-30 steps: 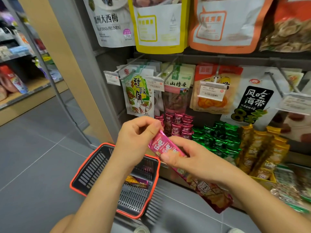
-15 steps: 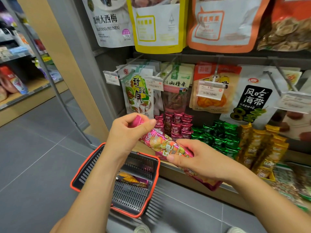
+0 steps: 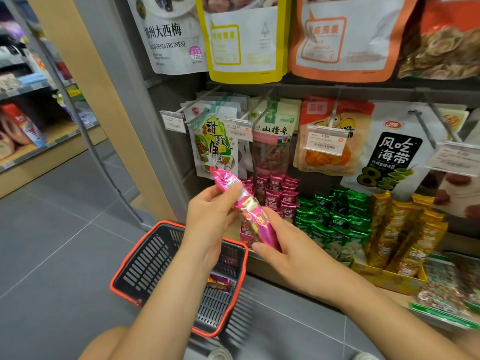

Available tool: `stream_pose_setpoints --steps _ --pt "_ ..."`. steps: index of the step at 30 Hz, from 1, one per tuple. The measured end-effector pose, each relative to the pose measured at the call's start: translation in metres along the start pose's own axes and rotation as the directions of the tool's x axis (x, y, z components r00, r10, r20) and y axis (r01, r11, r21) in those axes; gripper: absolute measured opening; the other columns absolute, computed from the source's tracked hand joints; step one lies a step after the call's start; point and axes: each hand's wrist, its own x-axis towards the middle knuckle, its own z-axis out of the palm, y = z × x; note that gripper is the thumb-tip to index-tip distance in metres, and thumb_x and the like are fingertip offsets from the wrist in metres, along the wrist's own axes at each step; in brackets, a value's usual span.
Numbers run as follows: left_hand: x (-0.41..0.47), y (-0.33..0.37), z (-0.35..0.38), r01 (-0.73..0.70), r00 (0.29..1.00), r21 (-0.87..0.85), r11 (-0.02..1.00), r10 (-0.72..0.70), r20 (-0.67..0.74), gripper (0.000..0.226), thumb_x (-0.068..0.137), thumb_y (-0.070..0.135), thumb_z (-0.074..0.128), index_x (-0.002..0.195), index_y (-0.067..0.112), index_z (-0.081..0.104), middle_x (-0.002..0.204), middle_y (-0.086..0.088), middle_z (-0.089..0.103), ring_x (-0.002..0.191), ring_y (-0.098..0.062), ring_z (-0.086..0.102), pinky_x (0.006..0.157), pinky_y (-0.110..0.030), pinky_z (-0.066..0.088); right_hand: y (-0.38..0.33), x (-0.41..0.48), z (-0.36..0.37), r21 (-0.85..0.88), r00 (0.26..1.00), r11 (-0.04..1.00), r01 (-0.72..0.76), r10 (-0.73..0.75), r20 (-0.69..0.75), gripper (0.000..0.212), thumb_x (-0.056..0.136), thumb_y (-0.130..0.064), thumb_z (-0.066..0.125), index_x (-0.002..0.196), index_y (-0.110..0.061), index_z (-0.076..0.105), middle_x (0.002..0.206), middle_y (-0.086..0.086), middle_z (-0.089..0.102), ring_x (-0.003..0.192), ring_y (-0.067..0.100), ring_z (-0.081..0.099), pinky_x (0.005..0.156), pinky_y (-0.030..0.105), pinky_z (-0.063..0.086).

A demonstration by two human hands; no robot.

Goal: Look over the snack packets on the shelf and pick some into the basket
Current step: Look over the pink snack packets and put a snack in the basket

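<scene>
A long pink snack packet [image 3: 249,209] is held nearly upright in front of the shelf. My left hand [image 3: 210,216] grips its upper part with thumb and fingers. My right hand [image 3: 285,245] holds its lower end from the right. Below them on the floor stands a dark basket with a red rim [image 3: 145,258]; a small orange and purple packet [image 3: 218,283] lies inside it. Behind my hands the low shelf holds rows of pink packets [image 3: 278,193], green packets [image 3: 335,216] and gold packets [image 3: 405,229].
Hanging bags fill the pegs above: a green tamarind bag [image 3: 215,149], a hawthorn strip bag [image 3: 272,141], a seaweed bag [image 3: 389,157]. Price tags [image 3: 324,142] jut forward on hooks. A grey upright post [image 3: 145,113] flanks the shelf. Grey tiled floor [image 3: 52,242] extends left.
Both hands have turned the pink packet from a flat slant to nearly upright and raised it. The view has shifted slightly; the basket stays in place.
</scene>
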Motion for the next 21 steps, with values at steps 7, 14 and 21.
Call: stream_pose_setpoints --steps 7,14,21 --pt "-0.011 -0.015 0.011 -0.004 0.988 0.138 0.99 -0.018 0.156 0.018 0.082 0.025 0.075 0.097 0.014 0.072 0.09 -0.009 0.076 0.083 -0.025 0.074 0.068 -0.031 0.059 -0.006 0.006 -0.022 0.32 0.992 0.944 -0.077 0.039 0.124 0.052 0.091 -0.012 0.057 0.115 -0.057 0.047 0.122 0.009 0.061 0.107 0.019 0.059 0.086 0.027 0.05" --pt "-0.022 -0.031 0.023 -0.381 0.916 0.657 0.651 0.171 0.363 0.016 0.063 0.051 0.063 0.072 0.038 0.064 0.057 0.02 0.061 0.05 0.006 0.051 0.048 -0.008 0.035 0.007 0.009 -0.038 0.369 0.98 0.927 -0.07 0.133 -0.146 0.015 0.087 -0.04 0.067 0.1 -0.033 0.065 0.091 -0.016 0.072 0.084 -0.002 0.067 0.071 0.011 0.05" --pt "-0.015 -0.051 0.015 -0.419 0.907 0.816 0.397 0.212 0.363 0.041 0.063 0.047 0.075 0.101 0.032 0.068 0.083 0.013 0.064 0.071 0.002 0.055 0.067 -0.019 0.046 0.025 0.009 -0.043 0.449 0.77 0.884 -0.133 0.377 -0.515 0.007 0.09 -0.021 0.067 0.083 -0.023 0.065 0.084 0.001 0.073 0.083 0.021 0.07 0.078 0.05 0.058"
